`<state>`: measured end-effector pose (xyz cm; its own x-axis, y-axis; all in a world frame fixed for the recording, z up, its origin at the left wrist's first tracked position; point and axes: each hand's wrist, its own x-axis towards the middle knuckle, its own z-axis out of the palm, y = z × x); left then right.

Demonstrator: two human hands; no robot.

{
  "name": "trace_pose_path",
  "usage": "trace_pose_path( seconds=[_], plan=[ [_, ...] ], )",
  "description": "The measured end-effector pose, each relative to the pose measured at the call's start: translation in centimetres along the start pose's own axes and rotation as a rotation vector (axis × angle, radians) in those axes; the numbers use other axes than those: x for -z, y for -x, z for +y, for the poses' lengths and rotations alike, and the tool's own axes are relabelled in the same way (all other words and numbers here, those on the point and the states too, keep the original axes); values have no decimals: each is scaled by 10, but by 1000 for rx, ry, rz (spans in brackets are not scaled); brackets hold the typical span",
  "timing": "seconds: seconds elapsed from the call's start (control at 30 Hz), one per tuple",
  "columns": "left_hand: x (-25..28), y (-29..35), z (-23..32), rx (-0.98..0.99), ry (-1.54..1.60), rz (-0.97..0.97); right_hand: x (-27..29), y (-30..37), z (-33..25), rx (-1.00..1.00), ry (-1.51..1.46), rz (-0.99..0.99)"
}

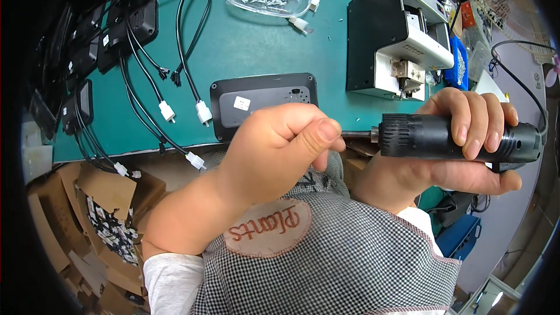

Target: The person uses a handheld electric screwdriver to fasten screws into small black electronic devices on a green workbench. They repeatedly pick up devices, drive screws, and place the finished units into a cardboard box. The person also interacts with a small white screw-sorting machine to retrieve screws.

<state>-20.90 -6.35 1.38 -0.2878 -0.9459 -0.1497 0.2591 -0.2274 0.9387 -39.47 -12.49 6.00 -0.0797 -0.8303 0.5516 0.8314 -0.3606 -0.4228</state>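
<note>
My right hand is wrapped around a black electric screwdriver held level, its bit toward the left. The thin metal screwdriver bit runs into the closed thumb and fingers of my left hand. Those fingers hide the bit's tip, and I cannot tell whether a screw is there. Behind my left hand, a flat black plastic housing with rounded corners and a small white label lies on the green table, its near side partly covered by the hand.
A clear tub of small silver screws stands at the back. A black-and-white machine is at the back right, beside a blue bin. Black units with cables and white connectors line the left. Cardboard boxes sit below the table edge.
</note>
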Motion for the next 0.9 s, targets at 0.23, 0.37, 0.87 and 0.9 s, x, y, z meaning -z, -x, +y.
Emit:
trace_pose_path(
  seconds=[0.23,0.37,0.87,0.9],
  plan=[
    [18,-9,-12,-527,-607,26,4,-1,8,-87,45,-108],
    [34,-8,-6,-629,-965,272,27,-6,21,51,295,-373],
    [56,8,-26,-457,-1277,131,64,3,67,137,538,-331],
    [54,8,-26,-457,-1273,131,63,3,70,122,533,-340]
  ],
)
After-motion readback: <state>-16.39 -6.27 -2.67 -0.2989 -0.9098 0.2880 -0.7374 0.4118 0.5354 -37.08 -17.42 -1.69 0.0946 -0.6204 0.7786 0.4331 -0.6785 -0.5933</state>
